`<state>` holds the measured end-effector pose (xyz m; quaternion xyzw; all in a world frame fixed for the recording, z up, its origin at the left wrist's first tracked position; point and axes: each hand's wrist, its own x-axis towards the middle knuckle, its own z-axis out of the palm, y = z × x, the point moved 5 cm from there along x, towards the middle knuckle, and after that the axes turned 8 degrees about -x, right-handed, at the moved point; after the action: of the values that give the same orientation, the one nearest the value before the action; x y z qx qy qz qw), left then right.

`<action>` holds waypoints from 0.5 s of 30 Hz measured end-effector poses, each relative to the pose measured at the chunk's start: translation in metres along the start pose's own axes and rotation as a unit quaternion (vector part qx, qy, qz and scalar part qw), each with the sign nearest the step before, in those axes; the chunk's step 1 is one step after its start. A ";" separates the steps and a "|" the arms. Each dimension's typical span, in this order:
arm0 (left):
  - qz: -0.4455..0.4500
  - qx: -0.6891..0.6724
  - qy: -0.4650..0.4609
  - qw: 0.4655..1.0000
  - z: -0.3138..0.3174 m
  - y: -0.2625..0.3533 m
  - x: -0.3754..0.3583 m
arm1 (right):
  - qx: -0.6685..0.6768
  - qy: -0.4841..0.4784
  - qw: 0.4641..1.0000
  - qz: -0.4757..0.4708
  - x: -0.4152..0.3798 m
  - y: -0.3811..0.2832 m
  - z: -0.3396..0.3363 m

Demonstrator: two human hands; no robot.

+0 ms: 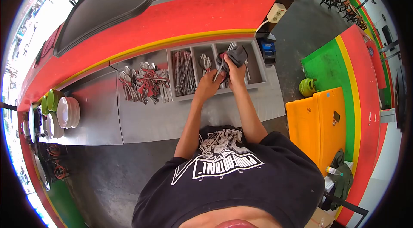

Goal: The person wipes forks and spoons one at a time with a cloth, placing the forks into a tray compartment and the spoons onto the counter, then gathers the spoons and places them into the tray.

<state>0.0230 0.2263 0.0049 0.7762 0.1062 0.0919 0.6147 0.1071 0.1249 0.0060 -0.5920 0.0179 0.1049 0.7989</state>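
Note:
Over the grey cutlery tray (189, 97), both hands are close together. My left hand (208, 84) is closed on the handle of a piece of metal cutlery (220, 71). A dark cloth (238, 56) is gripped in my right hand (235, 71), wrapped about the other end of that piece. Bundled cutlery (184, 73) fills the tray's left compartment, and spoons (205, 62) lie in the one beside it. Some forks (232, 46) show behind the cloth. Left of the tray, a loose pile of spoons and forks (146, 81) lies on the metal counter (142, 120).
Stacked white plates (69, 112) and green bowls (53, 100) stand at the counter's left end. A blue-black device (267, 51) sits right of the tray, below a white socket (276, 13). A large black tray (107, 8) rests on the red ledge. An orange box (316, 127) stands at right.

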 end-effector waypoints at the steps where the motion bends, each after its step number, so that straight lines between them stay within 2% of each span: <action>1: 0.001 0.004 0.001 1.000 0.001 -0.005 -0.002 | 0.000 0.002 1.000 0.008 -0.001 0.001 -0.002; 7: -0.004 -0.039 -0.023 0.999 -0.004 -0.005 -0.006 | 0.005 0.023 0.999 -0.027 0.017 0.014 -0.013; 10: 0.009 -0.052 -0.019 0.998 -0.003 -0.010 0.000 | -0.013 0.034 0.999 -0.010 0.020 0.012 -0.015; 13: -0.047 -0.017 -0.048 0.998 -0.004 -0.016 0.006 | -0.009 0.036 0.999 -0.010 0.026 0.009 -0.016; 15: -0.041 -0.016 -0.035 0.998 -0.006 -0.011 0.007 | -0.002 0.043 0.999 -0.021 0.027 0.005 -0.015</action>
<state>0.0276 0.2358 -0.0043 0.7639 0.1145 0.0407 0.6338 0.1339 0.1160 -0.0068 -0.5976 0.0398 0.0624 0.7983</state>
